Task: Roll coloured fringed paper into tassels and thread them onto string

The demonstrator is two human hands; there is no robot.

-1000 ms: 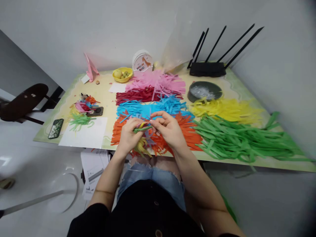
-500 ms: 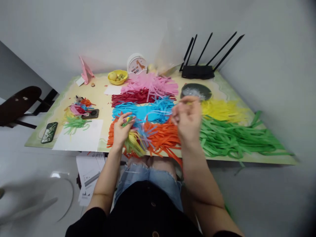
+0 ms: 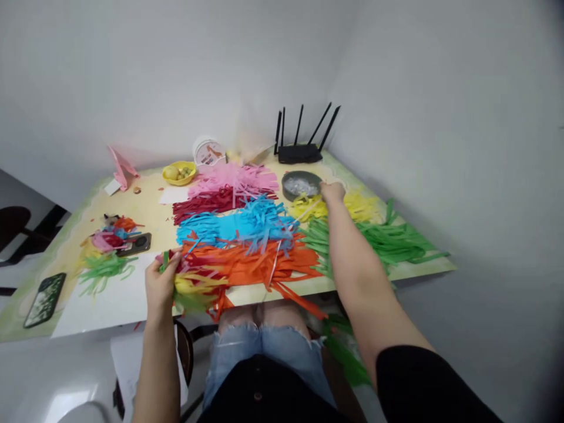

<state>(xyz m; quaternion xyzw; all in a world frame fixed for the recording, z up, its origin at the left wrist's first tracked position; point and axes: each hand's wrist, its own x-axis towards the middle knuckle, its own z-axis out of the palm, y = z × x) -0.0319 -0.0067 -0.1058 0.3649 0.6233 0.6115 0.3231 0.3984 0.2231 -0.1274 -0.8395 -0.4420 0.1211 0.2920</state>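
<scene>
My left hand (image 3: 160, 281) is closed on the bound end of a multicoloured paper tassel (image 3: 198, 282), its red, yellow and green strips hanging to the right over the table's front edge. Stretched forward, my right hand (image 3: 333, 192) is at the right rim of a round dark dish (image 3: 285, 189) with clear plastic bits in it. Its fingers look closed, partly hidden. A thin white string (image 3: 304, 216) runs from that hand down across the strips. Fringed paper lies between my hands: orange (image 3: 251, 265), blue (image 3: 233, 226), dark red (image 3: 205, 203) and pink (image 3: 238, 179).
Yellow strips (image 3: 363, 205) and green strips (image 3: 396, 242) cover the right side. A black router (image 3: 299, 154), white tub (image 3: 209, 153) and yellow fruit bowl (image 3: 179, 179) stand at the back. At left are a small tassel (image 3: 108, 241), a phone (image 3: 44, 299) and white paper (image 3: 101, 302).
My right hand has reached forward to the dish from above the orange strips. My left hand has moved left with the tassel. The view has shifted.
</scene>
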